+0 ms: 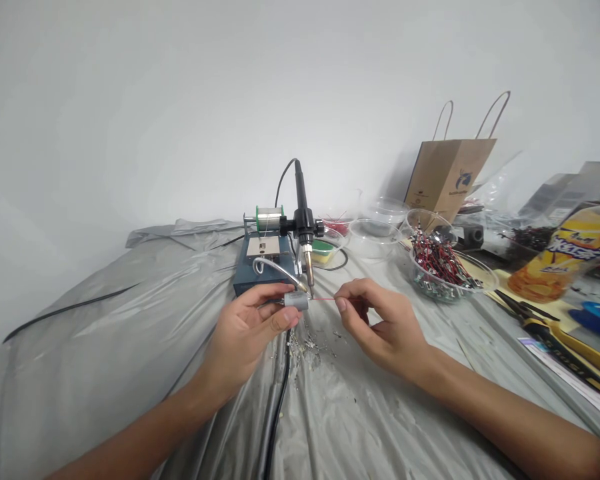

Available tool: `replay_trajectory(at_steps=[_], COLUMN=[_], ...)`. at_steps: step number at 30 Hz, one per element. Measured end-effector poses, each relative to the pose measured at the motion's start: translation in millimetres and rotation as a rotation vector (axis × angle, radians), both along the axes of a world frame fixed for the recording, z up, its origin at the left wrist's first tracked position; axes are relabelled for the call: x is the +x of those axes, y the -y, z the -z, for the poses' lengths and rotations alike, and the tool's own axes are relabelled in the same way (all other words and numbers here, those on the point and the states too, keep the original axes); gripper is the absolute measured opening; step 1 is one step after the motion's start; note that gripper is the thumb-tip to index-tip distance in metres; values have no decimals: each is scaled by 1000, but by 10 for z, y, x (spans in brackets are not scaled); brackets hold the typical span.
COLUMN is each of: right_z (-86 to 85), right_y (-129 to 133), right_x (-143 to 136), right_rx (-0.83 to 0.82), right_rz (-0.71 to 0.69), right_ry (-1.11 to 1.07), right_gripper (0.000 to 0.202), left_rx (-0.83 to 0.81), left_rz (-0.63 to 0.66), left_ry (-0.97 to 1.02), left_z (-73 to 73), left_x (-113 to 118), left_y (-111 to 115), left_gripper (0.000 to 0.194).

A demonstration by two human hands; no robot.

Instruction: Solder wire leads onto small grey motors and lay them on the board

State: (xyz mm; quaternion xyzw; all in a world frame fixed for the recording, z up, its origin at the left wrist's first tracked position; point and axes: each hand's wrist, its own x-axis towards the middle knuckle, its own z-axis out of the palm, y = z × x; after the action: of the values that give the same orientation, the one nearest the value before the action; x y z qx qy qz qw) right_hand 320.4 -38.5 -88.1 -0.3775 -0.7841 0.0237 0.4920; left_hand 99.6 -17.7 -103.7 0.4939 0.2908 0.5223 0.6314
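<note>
My left hand [253, 327] pinches a small grey cylinder [296, 301], which looks like a small motor, lying on its side. My right hand [380, 320] is closed on a thin red wire [324, 299], whose far end meets the right end of the cylinder. Just above that spot is the tip of a soldering iron [305, 227], clamped pointing down in a stand. A curved metal tube [277, 267] leads from the blue soldering station [245, 270] toward the iron's tip. A spool of solder [270, 219] sits on top of the station.
Solder scraps [305, 343] and a black cable [280, 400] lie below my hands on the grey sheet [105, 373]. To the right stand a bowl of red and black wired parts [445, 267], clear tubs [375, 237], a paper bag [445, 173], a drink bottle [555, 257], pliers [555, 337] and blue tape [597, 320].
</note>
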Motion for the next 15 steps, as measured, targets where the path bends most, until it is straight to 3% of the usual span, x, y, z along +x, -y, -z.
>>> replay_trajectory(at_steps=[15], right_z=[5], right_y=[7], right_x=[13], right_rx=[-19], right_rz=[5], right_ry=[-4], right_gripper=[7], left_rx=[-7], left_rz=[1], left_ry=[-13], left_z=[20], left_x=[-7], left_y=[4], left_gripper=[39])
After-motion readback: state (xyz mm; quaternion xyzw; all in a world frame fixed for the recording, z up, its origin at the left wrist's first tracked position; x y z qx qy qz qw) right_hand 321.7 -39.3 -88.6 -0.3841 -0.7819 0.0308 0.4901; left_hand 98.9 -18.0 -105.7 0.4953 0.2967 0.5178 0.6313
